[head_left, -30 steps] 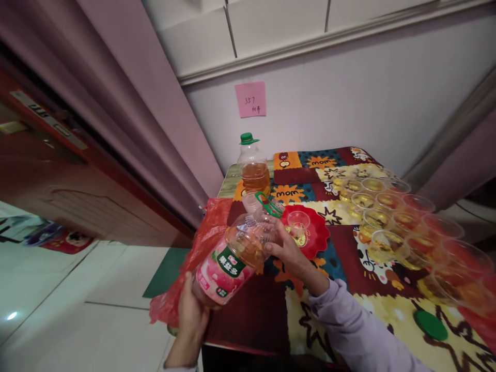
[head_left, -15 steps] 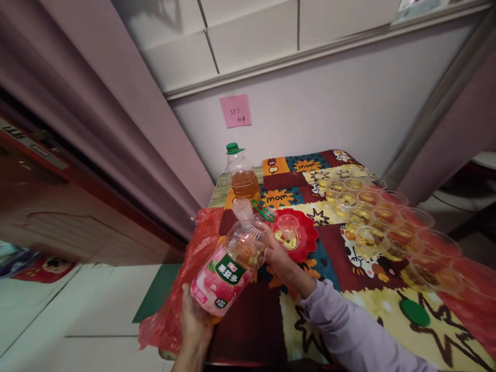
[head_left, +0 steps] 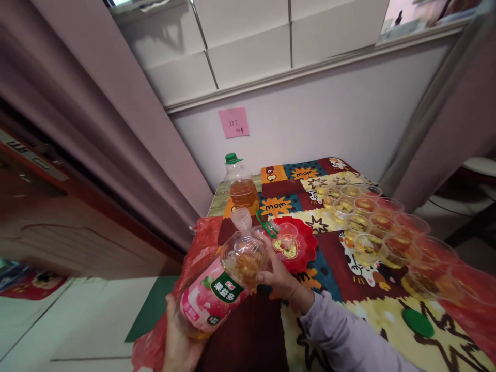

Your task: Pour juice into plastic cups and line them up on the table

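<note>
A large clear juice bottle with a pink fruit label lies tilted in both my hands, its uncapped mouth pointing up and away. My left hand cups the base from below. At the shoulder, my right hand has its fingers around the far side, partly hidden by the bottle. Amber juice has run toward the shoulder. A green carrying handle hangs by the neck. Just beyond the mouth is a red scalloped plate with a clear plastic cup on it.
Several clear cups of yellow juice stand in rows at the right. A second juice bottle, green-capped, stands at the back. A loose green cap lies on the patterned tablecloth. Red plastic film drapes the left edge.
The bottle has tipped further toward level, its base moving left with my left hand. Juice has flowed further into the shoulder. The whole scene sits slightly lower in view.
</note>
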`<control>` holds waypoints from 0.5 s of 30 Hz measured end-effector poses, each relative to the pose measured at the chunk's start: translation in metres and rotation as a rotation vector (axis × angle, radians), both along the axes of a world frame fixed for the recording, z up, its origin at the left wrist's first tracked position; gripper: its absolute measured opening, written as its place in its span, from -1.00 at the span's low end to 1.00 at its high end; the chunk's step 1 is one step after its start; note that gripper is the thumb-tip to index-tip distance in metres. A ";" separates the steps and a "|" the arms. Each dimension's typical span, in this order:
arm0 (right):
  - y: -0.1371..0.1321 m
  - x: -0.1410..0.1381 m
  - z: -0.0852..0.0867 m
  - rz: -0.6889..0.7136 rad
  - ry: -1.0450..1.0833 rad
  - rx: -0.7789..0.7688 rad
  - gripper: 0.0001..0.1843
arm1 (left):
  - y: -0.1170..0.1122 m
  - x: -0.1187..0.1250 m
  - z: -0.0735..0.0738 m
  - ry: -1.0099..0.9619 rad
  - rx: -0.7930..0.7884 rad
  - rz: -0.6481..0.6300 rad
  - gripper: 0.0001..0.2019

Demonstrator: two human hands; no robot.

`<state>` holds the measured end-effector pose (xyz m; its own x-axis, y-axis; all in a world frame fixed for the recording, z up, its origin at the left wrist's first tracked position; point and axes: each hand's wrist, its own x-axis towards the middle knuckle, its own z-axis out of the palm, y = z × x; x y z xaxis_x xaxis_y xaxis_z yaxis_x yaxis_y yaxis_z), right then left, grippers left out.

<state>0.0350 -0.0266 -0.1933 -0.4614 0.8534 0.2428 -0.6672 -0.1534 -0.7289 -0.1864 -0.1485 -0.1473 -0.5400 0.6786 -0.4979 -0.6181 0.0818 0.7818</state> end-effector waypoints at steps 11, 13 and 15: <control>0.004 -0.001 -0.015 -0.071 -0.131 0.003 0.39 | 0.006 -0.005 0.001 0.027 0.023 0.112 -0.61; 0.004 -0.002 -0.020 -0.095 -0.130 -0.002 0.34 | 0.007 -0.005 0.002 0.050 0.009 0.109 -0.61; 0.005 -0.002 -0.023 -0.122 -0.144 -0.007 0.28 | 0.008 -0.004 0.004 0.066 0.018 0.110 -0.63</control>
<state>0.0332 -0.0219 -0.2167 -0.3840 0.9066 0.1751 -0.5701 -0.0836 -0.8173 -0.1905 -0.1406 -0.1436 -0.6425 0.6224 -0.4470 -0.5697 0.0021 0.8218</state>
